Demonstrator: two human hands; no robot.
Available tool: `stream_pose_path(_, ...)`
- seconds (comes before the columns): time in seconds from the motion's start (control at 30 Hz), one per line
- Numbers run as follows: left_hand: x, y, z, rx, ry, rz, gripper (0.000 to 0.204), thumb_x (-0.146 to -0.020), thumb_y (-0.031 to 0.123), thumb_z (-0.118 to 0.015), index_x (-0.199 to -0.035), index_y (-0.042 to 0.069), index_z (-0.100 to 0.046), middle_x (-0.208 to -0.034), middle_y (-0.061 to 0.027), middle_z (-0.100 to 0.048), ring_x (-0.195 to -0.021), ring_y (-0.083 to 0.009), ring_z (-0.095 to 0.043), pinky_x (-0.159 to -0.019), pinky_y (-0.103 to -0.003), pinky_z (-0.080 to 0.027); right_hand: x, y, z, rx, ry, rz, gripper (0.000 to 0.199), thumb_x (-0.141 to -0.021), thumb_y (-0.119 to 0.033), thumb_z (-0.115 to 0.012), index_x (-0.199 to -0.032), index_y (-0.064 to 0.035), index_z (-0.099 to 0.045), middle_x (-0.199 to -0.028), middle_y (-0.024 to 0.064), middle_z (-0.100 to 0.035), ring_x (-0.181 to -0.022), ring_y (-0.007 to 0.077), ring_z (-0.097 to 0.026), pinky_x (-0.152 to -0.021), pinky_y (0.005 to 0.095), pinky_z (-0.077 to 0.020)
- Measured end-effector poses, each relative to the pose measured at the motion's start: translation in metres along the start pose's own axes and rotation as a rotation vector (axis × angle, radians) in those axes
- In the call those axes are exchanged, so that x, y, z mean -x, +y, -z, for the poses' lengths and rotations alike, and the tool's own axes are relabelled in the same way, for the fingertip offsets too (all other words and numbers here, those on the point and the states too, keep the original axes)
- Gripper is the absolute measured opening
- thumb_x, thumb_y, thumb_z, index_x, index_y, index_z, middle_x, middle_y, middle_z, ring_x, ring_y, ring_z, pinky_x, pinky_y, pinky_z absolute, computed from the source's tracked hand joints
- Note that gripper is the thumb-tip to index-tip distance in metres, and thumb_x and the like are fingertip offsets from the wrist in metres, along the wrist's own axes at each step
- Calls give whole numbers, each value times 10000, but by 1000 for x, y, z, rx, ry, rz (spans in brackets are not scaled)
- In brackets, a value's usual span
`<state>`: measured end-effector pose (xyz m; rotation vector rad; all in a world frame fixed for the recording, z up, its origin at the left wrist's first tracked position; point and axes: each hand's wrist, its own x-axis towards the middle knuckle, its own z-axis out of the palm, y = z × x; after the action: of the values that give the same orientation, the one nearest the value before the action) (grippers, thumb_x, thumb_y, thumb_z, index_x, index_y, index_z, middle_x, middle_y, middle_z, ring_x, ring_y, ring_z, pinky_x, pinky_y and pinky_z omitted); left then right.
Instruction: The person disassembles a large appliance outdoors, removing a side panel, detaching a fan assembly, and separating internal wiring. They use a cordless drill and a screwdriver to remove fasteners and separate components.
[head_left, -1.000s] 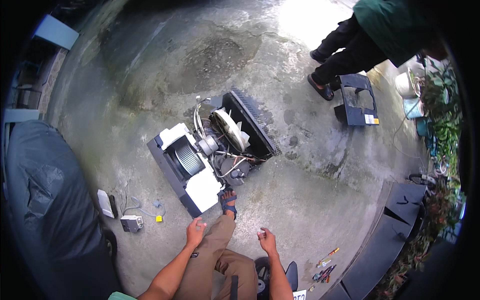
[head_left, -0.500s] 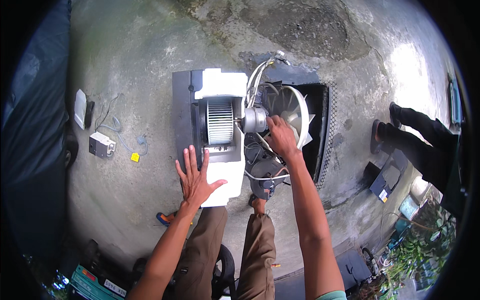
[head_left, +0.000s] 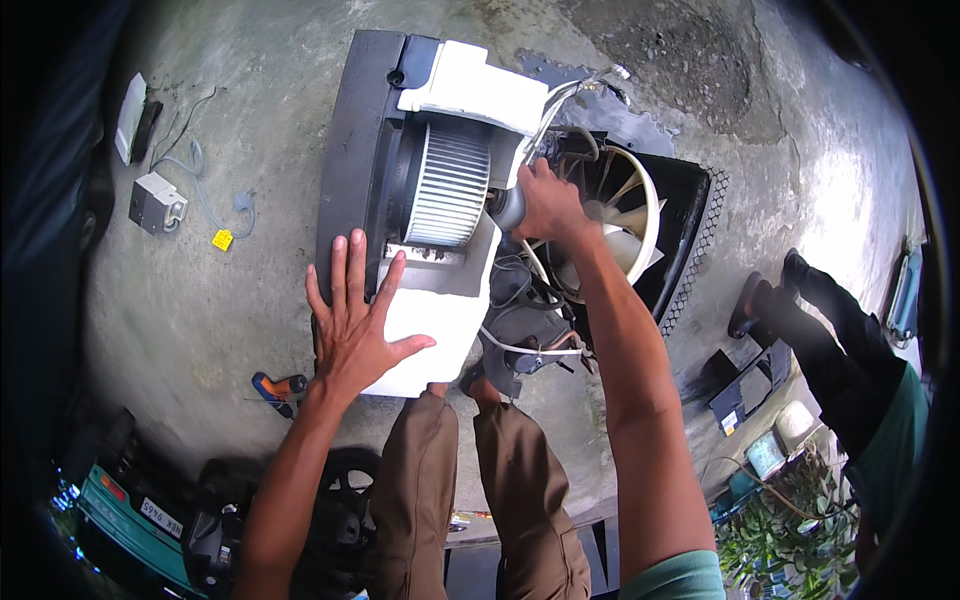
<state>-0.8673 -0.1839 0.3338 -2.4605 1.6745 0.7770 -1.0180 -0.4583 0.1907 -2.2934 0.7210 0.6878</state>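
Note:
An opened air conditioner [head_left: 340,170] stands on the concrete, its white foam housing [head_left: 440,330] exposed. Inside the foam sits a ribbed blower wheel [head_left: 452,180]. My left hand [head_left: 350,325] lies flat with fingers spread, over the foam and the dark side edge. My right hand [head_left: 552,205] is closed round the silver fan motor [head_left: 508,212] beside the blower wheel; the hand covers most of the motor. To its right is a white ringed fan [head_left: 655,215]. White cables [head_left: 560,95] and a copper pipe [head_left: 580,345] are near it.
An orange and blue power drill [head_left: 279,388] lies on the floor at left. Farther left are a small box [head_left: 157,203] and a cord with a yellow tag [head_left: 222,239]. A person in dark trousers [head_left: 820,330] stands at right, by a dark panel [head_left: 745,385] and plants [head_left: 800,540].
My right hand has moved from the motor's end to a fuller grip round it. The air conditioner appears tilted and nearer; the whole view has shifted. My left hand stays flat on the housing.

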Motion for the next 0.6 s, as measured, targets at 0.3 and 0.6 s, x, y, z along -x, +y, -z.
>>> stream_pose_path(0.3,1,0,-4,25,46,-10,1219,-644,719,-793,-1611,233,-232,-1677,-200,15,-1552,-373,29,-1162,-686,-5,47,0,78,54,-114,6,1012,-477,-347,-860,-1393,-144,-480,-1205,158,-535,-1099,376,-622,-883,544,-518)
stream_pose_path(0.6,1,-1,1,-29,48,-30,1206,-649,745,-754,-1610,221,-247,-1682,-171,31,-1553,-357,47,-1179,-672,-8,132,-38,104,-34,-132,-65,1016,-482,-350,-889,-1373,-71,-487,-1167,210,-546,-1085,416,-621,-879,560,-535)
